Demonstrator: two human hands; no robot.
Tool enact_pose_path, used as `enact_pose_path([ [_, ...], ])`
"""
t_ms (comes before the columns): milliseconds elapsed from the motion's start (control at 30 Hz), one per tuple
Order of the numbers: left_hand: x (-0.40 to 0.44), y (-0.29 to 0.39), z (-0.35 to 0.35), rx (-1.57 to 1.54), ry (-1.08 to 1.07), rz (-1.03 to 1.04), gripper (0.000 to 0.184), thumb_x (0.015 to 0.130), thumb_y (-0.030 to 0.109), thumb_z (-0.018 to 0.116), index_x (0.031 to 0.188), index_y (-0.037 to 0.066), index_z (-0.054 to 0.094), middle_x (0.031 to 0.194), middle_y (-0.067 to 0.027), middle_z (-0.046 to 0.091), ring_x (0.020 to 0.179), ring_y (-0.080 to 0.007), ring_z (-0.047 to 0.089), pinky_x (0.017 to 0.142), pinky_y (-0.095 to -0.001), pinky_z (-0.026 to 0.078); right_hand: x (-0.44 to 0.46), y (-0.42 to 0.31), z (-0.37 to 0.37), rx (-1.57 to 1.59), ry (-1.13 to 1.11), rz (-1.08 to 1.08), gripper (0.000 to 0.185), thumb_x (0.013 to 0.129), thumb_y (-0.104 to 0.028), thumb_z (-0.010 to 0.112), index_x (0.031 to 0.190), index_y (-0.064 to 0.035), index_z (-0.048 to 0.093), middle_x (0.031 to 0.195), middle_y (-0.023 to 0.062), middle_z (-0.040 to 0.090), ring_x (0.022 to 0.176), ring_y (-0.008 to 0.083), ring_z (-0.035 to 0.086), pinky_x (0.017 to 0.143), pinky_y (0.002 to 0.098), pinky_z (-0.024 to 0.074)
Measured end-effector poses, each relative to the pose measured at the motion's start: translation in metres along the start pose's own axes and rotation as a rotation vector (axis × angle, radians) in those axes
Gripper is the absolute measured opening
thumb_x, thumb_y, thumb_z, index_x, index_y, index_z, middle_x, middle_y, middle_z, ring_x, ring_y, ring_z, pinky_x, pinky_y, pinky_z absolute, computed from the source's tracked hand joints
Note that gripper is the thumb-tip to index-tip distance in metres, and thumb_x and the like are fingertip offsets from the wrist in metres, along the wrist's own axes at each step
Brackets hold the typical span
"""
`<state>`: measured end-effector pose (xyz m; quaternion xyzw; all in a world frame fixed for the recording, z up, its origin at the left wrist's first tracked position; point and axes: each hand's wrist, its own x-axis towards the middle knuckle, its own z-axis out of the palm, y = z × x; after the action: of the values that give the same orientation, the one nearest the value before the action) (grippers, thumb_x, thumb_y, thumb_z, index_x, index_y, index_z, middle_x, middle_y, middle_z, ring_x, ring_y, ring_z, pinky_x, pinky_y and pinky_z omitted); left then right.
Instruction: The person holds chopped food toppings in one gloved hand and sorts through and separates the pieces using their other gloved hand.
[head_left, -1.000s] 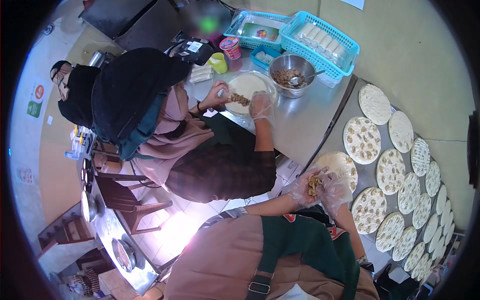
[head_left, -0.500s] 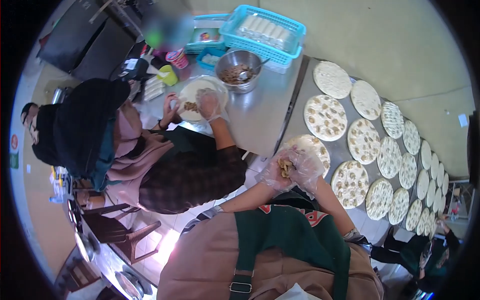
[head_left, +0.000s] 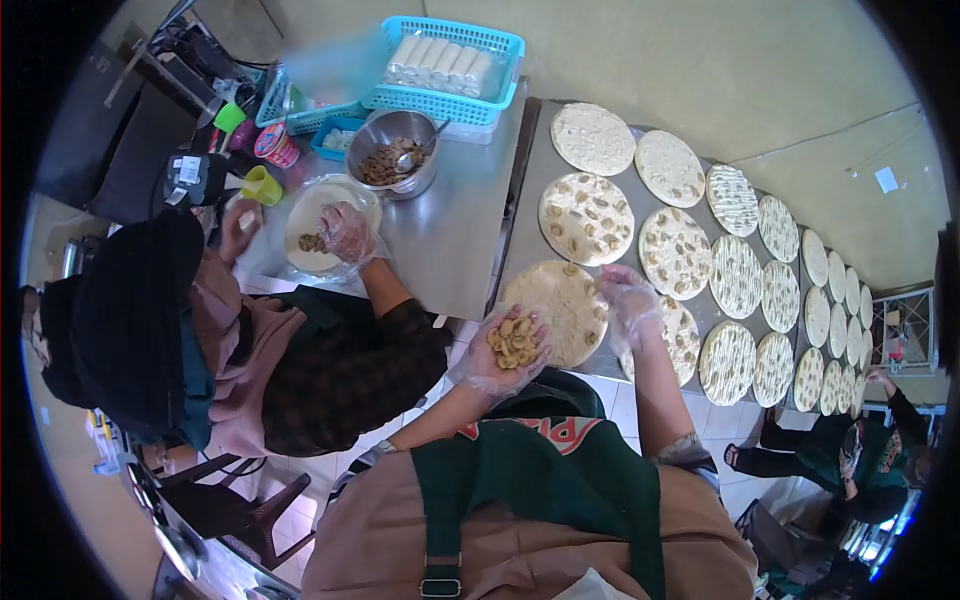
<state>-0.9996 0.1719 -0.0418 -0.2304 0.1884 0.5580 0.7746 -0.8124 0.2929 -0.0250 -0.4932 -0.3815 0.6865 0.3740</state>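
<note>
My gloved left hand [head_left: 508,352] is palm up, cupped around a pile of brown sliced pieces [head_left: 514,342] that look like mushrooms. Over the right edge of the nearest round dough base [head_left: 556,312] is my gloved right hand [head_left: 632,305], its fingers bent downward; whatever they may hold is too small to make out. That base carries a few slices near its edge. Beyond it lies a base dotted with slices [head_left: 586,219], and another dotted base [head_left: 676,253] is to the right.
More round bases [head_left: 735,362] cover the metal table. At the left, a co-worker's gloved hand [head_left: 347,232] is over a flat wrapper [head_left: 300,218] with filling. Behind are a steel bowl [head_left: 425,180] and a blue basket [head_left: 440,103] of white rolls. Another person [head_left: 865,450] is at the far right.
My hands have separated: the left stays cupped around the slices, while the right has moved over the nearest base. The view has shifted right, and the co-worker's bare hand has moved off the wrapper.
</note>
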Motion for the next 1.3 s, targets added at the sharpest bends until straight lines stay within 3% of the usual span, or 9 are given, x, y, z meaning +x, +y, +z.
enact_pose_path([
  [167, -0.012, 0.008, -0.013, -0.040, 0.044, 0.014, 0.028, 0.080, 0.033, 0.042, 0.101, 0.018, 0.054, 0.107, -0.0052, 0.052, 0.102, -0.0263, 0.047, 0.088, -0.0492, 0.033, 0.053, 0.026, 0.012, -0.434, 0.118, -0.025, 0.028, 0.068, -0.003, 0.059, 0.096, 0.0013, 0.056, 0.081, 0.0048, 0.058, 0.073, 0.0120, 0.056, 0.064, 0.0225, 0.0456],
  [400, -0.029, 0.013, -0.018, -0.111, 0.019, 0.059, 0.028, 0.081, 0.032, 0.043, 0.101, 0.017, 0.054, 0.107, -0.0061, 0.053, 0.102, -0.0268, 0.047, 0.087, -0.0481, 0.035, 0.092, 0.045, 0.035, -0.290, -0.024, 0.149, 0.029, 0.062, -0.006, 0.061, 0.091, -0.0035, 0.060, 0.079, 0.0047, 0.060, 0.071, 0.0108, 0.056, 0.062, 0.0217, 0.0447],
  [467, -0.031, 0.014, -0.023, -0.126, -0.007, 0.067, 0.027, 0.081, 0.032, 0.043, 0.101, 0.017, 0.054, 0.107, -0.0061, 0.053, 0.102, -0.0268, 0.047, 0.087, -0.0482, 0.036, 0.088, 0.036, 0.043, -0.570, -0.033, 0.200, 0.024, 0.063, -0.001, 0.063, 0.087, -0.0010, 0.057, 0.075, 0.0043, 0.056, 0.066, 0.0127, 0.055, 0.059, 0.0189, 0.0437],
  [600, -0.033, 0.014, -0.024, -0.141, -0.008, 0.068, 0.029, 0.081, 0.035, 0.042, 0.101, 0.018, 0.055, 0.104, -0.0044, 0.054, 0.102, -0.0262, 0.048, 0.085, -0.0490, 0.036, 0.091, 0.046, 0.043, -0.604, -0.038, 0.197, 0.024, 0.063, -0.006, 0.064, 0.086, -0.0030, 0.060, 0.075, 0.0040, 0.058, 0.067, 0.0118, 0.055, 0.061, 0.0195, 0.0431],
  [700, -0.033, 0.014, -0.023, -0.137, 0.045, 0.082, 0.029, 0.081, 0.034, 0.042, 0.100, 0.018, 0.056, 0.104, -0.0041, 0.055, 0.102, -0.0260, 0.048, 0.085, -0.0485, 0.037, 0.082, 0.038, 0.047, -0.899, -0.007, 0.031, 0.021, 0.065, -0.009, 0.061, 0.085, -0.0053, 0.062, 0.076, 0.0045, 0.061, 0.068, 0.0118, 0.056, 0.064, 0.0218, 0.0437],
  [767, -0.034, 0.014, -0.021, -0.140, 0.036, 0.073, 0.028, 0.081, 0.034, 0.042, 0.100, 0.018, 0.056, 0.104, -0.0039, 0.055, 0.102, -0.0259, 0.048, 0.085, -0.0484, 0.037, 0.083, 0.041, 0.043, -1.202, -0.090, -0.207, 0.025, 0.067, -0.021, 0.056, 0.090, -0.0142, 0.063, 0.086, 0.0061, 0.061, 0.081, 0.0204, 0.057, 0.073, 0.0284, 0.0434],
  [867, -0.035, 0.012, -0.018, -0.144, 0.028, 0.060, 0.028, 0.081, 0.034, 0.042, 0.100, 0.018, 0.056, 0.104, -0.0037, 0.055, 0.102, -0.0257, 0.048, 0.085, -0.0483, 0.037, 0.078, 0.034, 0.047, -1.380, -0.138, -0.324, 0.026, 0.067, -0.022, 0.056, 0.090, -0.0143, 0.063, 0.090, 0.0063, 0.060, 0.084, 0.0224, 0.057, 0.075, 0.0293, 0.0436],
  [1000, -0.035, 0.013, -0.017, -0.144, 0.042, 0.069, 0.028, 0.081, 0.032, 0.042, 0.103, 0.019, 0.053, 0.107, -0.0053, 0.053, 0.100, -0.0267, 0.048, 0.085, -0.0480, 0.037, 0.087, 0.052, 0.034, -1.082, -0.139, -0.267, 0.024, 0.069, -0.024, 0.054, 0.088, -0.0134, 0.063, 0.091, 0.0063, 0.060, 0.085, 0.0224, 0.056, 0.075, 0.0300, 0.0436],
  [1300, -0.036, 0.013, -0.015, -0.148, 0.064, 0.051, 0.029, 0.082, 0.032, 0.039, 0.103, 0.019, 0.053, 0.106, -0.0043, 0.053, 0.100, -0.0264, 0.049, 0.085, -0.0480, 0.037, 0.081, 0.032, 0.049, -1.732, -0.382, -0.378, 0.025, 0.076, -0.018, 0.047, 0.098, -0.0140, 0.055, 0.097, 0.0072, 0.056, 0.088, 0.0229, 0.056, 0.076, 0.0314, 0.0445],
])
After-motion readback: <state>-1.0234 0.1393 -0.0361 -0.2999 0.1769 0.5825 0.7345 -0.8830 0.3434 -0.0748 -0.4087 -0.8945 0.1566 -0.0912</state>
